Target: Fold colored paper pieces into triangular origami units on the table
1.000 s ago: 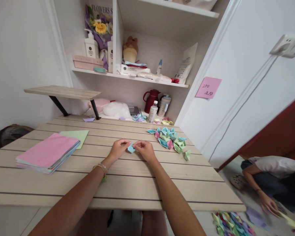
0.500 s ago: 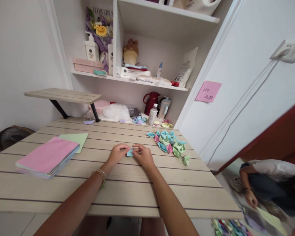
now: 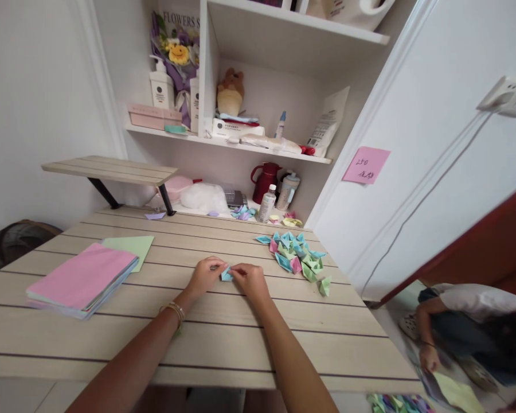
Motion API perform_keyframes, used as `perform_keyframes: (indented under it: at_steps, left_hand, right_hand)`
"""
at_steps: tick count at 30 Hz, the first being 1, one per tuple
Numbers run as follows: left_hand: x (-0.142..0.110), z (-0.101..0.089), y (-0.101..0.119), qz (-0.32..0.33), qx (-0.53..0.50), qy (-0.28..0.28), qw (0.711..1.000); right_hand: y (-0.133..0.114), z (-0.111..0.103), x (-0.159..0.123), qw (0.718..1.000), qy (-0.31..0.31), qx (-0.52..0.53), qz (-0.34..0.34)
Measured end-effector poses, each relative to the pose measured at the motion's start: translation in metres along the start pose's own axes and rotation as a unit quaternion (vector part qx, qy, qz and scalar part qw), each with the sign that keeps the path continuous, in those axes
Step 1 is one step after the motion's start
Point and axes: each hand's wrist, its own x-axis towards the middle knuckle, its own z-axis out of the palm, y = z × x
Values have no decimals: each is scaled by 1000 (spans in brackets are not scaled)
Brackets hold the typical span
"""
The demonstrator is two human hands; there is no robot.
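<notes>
A small folded piece of blue paper (image 3: 226, 275) is held between my two hands, low over the middle of the wooden table (image 3: 223, 350). My left hand (image 3: 205, 275) pinches its left side between thumb and fingers. On the other side, my right hand (image 3: 250, 281) grips the right edge, its fingertips close to those of the left. To the right lies a cluster of folded paper boats (image 3: 298, 248) in blue, green and pink. A stack of square paper (image 3: 83, 275), pink on top, rests at the left, with a green sheet (image 3: 143, 248) partly under it.
A small raised shelf (image 3: 109, 166) stands at the table's back left. Behind the table are a clear bottle (image 3: 266, 205), a red jug (image 3: 265, 182) and more folded paper (image 3: 243, 212). On the floor at right, a person (image 3: 477, 327) crouches near paper and a folded pile (image 3: 398, 403).
My right fingers have closed in on the blue paper's right edge and curled more. Both hands stay in nearly the same place. The crouching person's hand has shifted slightly left.
</notes>
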Motion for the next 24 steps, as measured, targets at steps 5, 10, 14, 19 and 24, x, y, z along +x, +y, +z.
perform_keyframes:
  at_steps: [5, 10, 14, 19, 24]
  left_hand:
    - [0, -1, -3, 1, 2, -7, 1000]
    - [-1, -2, 1, -8, -10, 0, 1000]
    - [-2, -3, 3, -18, -30, -9, 999]
    - [-2, -3, 1, -40, -42, 7, 998]
    - [-1, -3, 0, -72, -59, 12, 996]
  right_hand:
    - [2, 3, 0, 999, -5, 32, 3]
    - [-1, 6, 0, 994, -2, 93, 63]
    - [0, 9, 1, 976, 2, 194, 98]
    - [3, 11, 1, 962, -27, 240, 124]
    - [6, 12, 0, 960, -31, 240, 140]
